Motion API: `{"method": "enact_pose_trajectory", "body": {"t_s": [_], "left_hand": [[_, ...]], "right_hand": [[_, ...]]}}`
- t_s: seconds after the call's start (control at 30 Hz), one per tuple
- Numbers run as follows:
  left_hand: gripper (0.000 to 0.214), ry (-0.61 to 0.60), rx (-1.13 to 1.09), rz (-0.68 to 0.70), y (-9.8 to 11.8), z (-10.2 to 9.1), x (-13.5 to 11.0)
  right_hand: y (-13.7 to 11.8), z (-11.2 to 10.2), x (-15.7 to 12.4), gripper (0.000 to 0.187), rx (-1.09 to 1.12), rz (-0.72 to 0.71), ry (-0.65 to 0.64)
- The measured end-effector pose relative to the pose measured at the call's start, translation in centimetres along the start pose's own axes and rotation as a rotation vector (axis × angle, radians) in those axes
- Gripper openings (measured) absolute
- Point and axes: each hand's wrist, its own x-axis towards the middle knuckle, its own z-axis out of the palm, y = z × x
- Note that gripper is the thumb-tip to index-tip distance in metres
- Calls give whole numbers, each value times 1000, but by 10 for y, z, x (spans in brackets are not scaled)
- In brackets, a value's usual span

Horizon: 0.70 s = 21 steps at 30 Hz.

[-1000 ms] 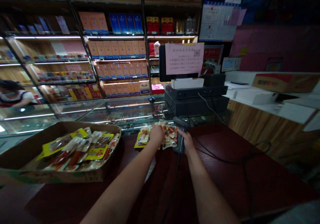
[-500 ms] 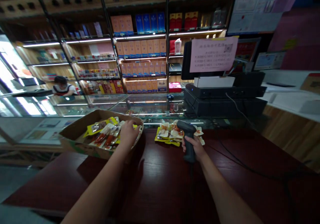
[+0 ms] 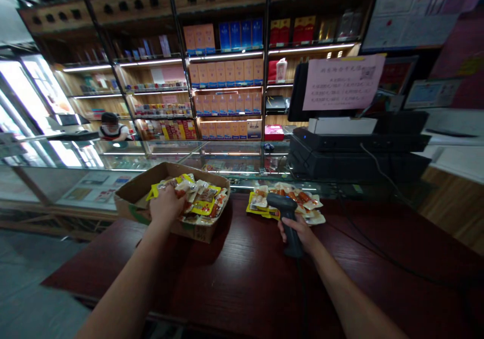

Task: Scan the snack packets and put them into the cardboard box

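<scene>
A dark grey handheld barcode scanner (image 3: 289,225) is gripped by my right hand (image 3: 300,230), its fingers wrapped round the handle and its head tilted up to the left. Just behind it lies a pile of snack packets (image 3: 310,200), yellow and clear with reddish-brown food inside. My left hand (image 3: 166,205) reaches into an open cardboard box (image 3: 132,212), touching the yellow and clear snack packets (image 3: 204,200) there. Its fingertips are hidden among the packets, so whether it holds one is unclear.
The box and pile stand on a dark red table (image 3: 242,278). Behind runs a glass display counter (image 3: 181,148). A black monitor with a pink sign (image 3: 342,83) stands back right, and a cable (image 3: 363,238) crosses the table. Far left, a person (image 3: 113,127) is behind the counter.
My left hand has moved left within the box, from its right end to the packets' left side. More packets show at the right end. My right hand still holds the scanner. The view has shifted left.
</scene>
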Motion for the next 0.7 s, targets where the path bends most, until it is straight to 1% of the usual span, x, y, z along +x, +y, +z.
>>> {"method": "enact_pose_trajectory", "body": {"t_s": [0.07, 0.13, 0.2, 0.33, 0.4, 0.5, 0.6, 0.67, 0.7], "left_hand": [[30, 137, -76, 67, 12, -3, -7], [22, 202, -152, 115, 25, -2, -12], [20, 200, -195, 142, 35, 3, -15], [24, 139, -216, 119, 47, 17, -15], [26, 58, -200, 128, 49, 24, -14], [39, -168, -114, 202, 51, 33, -12], [43, -377, -17, 238, 51, 41, -10], [43, -455, 3, 220, 51, 46, -10], [43, -466, -4, 207, 50, 48, -9]], "right_hand": [[1, -1, 0, 28, -3, 0, -6], [1, -1, 1, 29, 6, -4, -8], [2, 0, 1, 32, 15, -8, -1], [1, 2, 0, 35, 48, 5, 2], [1, 3, 0, 36, 58, 2, -8], [-1, 5, -1, 35, 58, -12, -17], [-2, 6, -2, 35, 52, -7, -21], [-3, 6, -3, 34, 49, 0, -20], [-3, 6, -3, 34, 51, 3, -18]]}}
